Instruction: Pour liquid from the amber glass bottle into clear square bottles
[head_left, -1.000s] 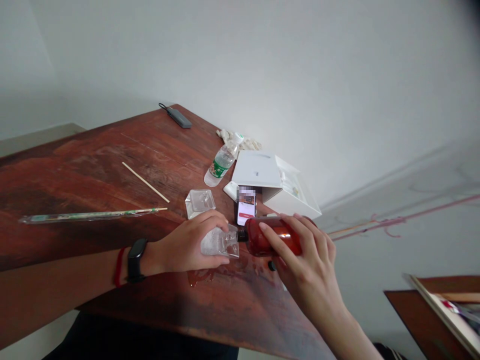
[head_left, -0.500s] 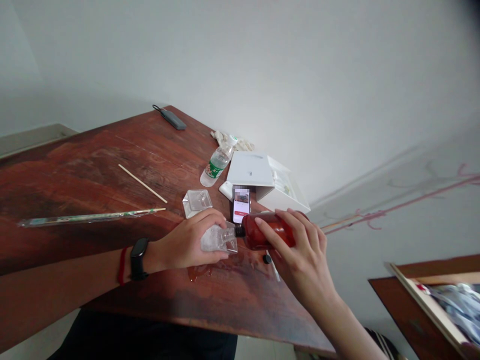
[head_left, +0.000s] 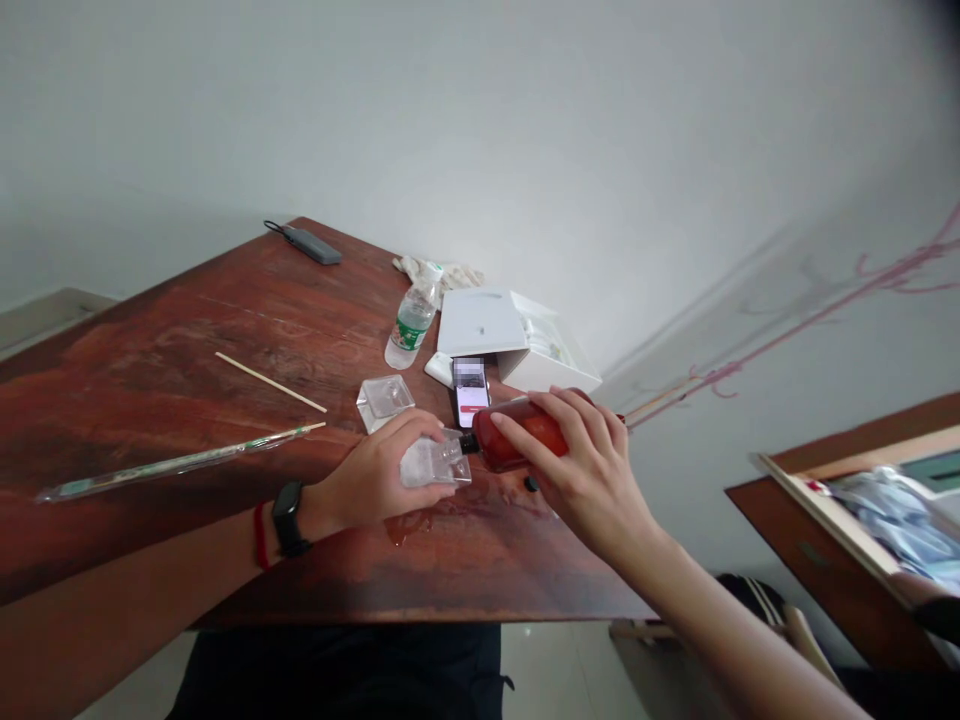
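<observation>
My left hand (head_left: 379, 470), with a black wristband and a red cord at the wrist, is wrapped round a small clear bottle (head_left: 422, 463) that looks frosted or whitish inside. My right hand (head_left: 585, 460) grips a larger reddish-brown bottle (head_left: 504, 438), laid almost level. Its black neck (head_left: 468, 444) meets the mouth of the clear bottle; whether liquid is passing between them cannot be made out. Just beyond my left hand sits a clear square dish (head_left: 386, 398). A small black cap (head_left: 532, 483) lies beneath my right hand.
Wet liquid (head_left: 409, 527) glistens on the wooden table (head_left: 315, 320) near me. Behind the hands are a phone (head_left: 471, 392), a white box (head_left: 480, 318), a labelled water bottle (head_left: 410, 325) and a cloth (head_left: 459, 276). Leftward lie a loose chopstick (head_left: 270, 382), a wrapped one (head_left: 184, 462) and a grey device (head_left: 311, 244).
The camera view has shifted, so the table and objects sit a little differently in the picture. Both hands keep their hold, and the two bottles stay mouth to mouth.
</observation>
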